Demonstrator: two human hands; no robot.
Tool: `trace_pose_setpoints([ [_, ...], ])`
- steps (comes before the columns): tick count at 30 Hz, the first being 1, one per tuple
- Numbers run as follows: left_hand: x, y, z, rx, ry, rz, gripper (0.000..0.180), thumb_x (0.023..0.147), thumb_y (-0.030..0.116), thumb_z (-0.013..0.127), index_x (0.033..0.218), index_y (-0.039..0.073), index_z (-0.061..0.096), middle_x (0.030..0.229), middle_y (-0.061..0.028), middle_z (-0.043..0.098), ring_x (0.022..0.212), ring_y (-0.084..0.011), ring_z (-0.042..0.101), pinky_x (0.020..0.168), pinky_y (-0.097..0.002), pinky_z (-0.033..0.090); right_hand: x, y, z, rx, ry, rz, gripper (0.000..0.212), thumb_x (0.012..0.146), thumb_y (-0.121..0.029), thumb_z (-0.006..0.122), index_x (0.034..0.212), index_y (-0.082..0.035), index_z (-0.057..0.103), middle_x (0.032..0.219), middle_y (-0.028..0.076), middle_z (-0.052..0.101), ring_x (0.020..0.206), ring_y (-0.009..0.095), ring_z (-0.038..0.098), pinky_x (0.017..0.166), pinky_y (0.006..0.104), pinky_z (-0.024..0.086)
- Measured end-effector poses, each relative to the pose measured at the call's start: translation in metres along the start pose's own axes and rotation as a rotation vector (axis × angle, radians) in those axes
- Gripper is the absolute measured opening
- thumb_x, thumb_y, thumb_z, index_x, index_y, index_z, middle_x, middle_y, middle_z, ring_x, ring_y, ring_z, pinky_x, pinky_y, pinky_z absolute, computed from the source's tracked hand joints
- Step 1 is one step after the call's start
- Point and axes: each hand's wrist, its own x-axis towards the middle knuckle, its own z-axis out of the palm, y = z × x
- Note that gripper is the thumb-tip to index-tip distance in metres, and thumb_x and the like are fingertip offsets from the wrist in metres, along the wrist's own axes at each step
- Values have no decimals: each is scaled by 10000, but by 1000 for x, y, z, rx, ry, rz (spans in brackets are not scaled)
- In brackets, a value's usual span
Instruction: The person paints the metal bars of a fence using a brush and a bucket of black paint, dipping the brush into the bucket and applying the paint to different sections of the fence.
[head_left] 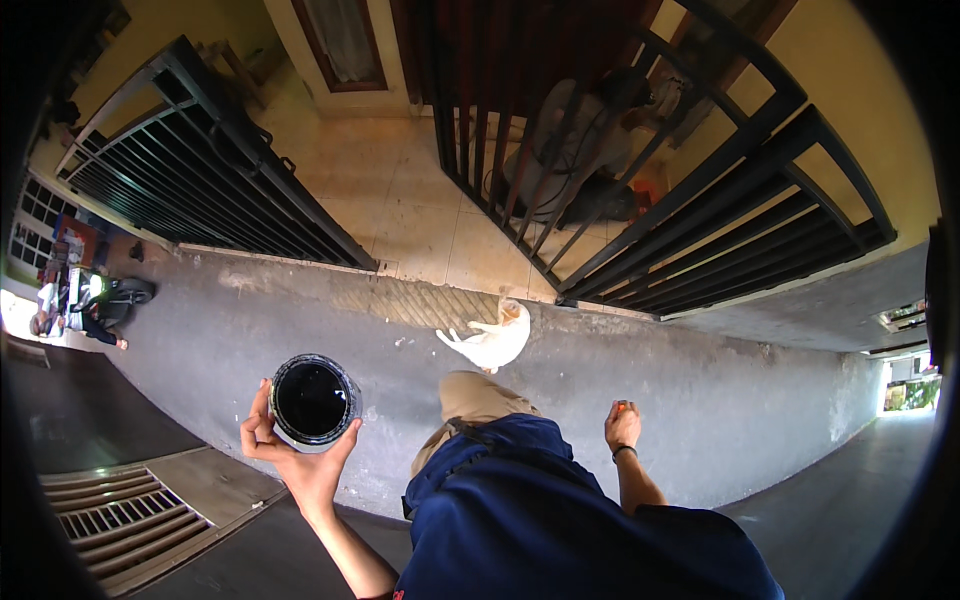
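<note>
A round, open can [312,399] of dark, glossy liquid, like black paint, is in my left hand [305,465]. My thumb and fingers wrap its sides, and its opening faces up toward me. Dark smears mark the rim. Off to the right, my right hand [623,428] is closed, with a dark band on the wrist. A small orange bit [622,407] shows at its fingers; the rest of that thing is hidden, so I cannot tell its kind.
A white and orange cat [492,338] lies on the grey pavement just ahead. Beyond it stand a left black gate leaf [215,165] and a right black gate leaf [740,210]. Behind the bars a person [570,150] sits low on the tiled porch [400,190]. A motorbike [105,290] and another person are far left.
</note>
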Motion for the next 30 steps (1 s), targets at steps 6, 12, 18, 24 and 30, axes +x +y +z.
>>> trace_pose_setpoints([
  [6, 67, -28, 18, -31, -84, 44, 1254, 595, 138, 1068, 1460, 163, 160, 1601, -271, 394, 1458, -399, 469, 1230, -542, 385, 16, -27, 9, -10, -9, 112, 246, 1070, -226, 574, 1012, -34, 717, 1066, 212, 731, 1053, 436, 671, 914, 532, 546],
  [12, 159, -39, 79, -139, -239, 69, 1222, 597, 180, 1079, 1419, 172, 174, 1583, -268, 394, 1424, -406, 483, 1218, -540, 397, 32, -86, 48, -81, -62, 227, 198, 1027, -179, 564, 1003, -57, 718, 1005, 205, 749, 1001, 434, 692, 885, 537, 554],
  [18, 305, -33, 174, -344, -399, 235, 1242, 598, 250, 1083, 1422, 194, 155, 1558, -260, 420, 1390, -397, 518, 1182, -531, 452, 94, -210, 79, -18, -131, 362, 224, 1038, -206, 534, 1018, -72, 713, 971, 216, 749, 967, 428, 714, 858, 560, 547],
  [24, 463, 51, 243, -521, -699, 456, 1211, 573, 205, 1095, 1370, 159, 184, 1510, -290, 449, 1336, -408, 589, 1135, -504, 530, 159, -334, 56, 165, 76, 460, 216, 1041, -163, 517, 1029, -62, 708, 934, 231, 748, 895, 458, 714, 809, 589, 540],
  [30, 560, 140, 273, -677, -1059, 644, 1253, 533, 158, 1097, 1399, 151, 192, 1530, -305, 448, 1324, -402, 618, 1137, -492, 546, 167, -410, 17, 311, 305, 725, 170, 1030, -143, 577, 1048, -52, 719, 919, 242, 754, 877, 456, 729, 789, 540, 567],
])
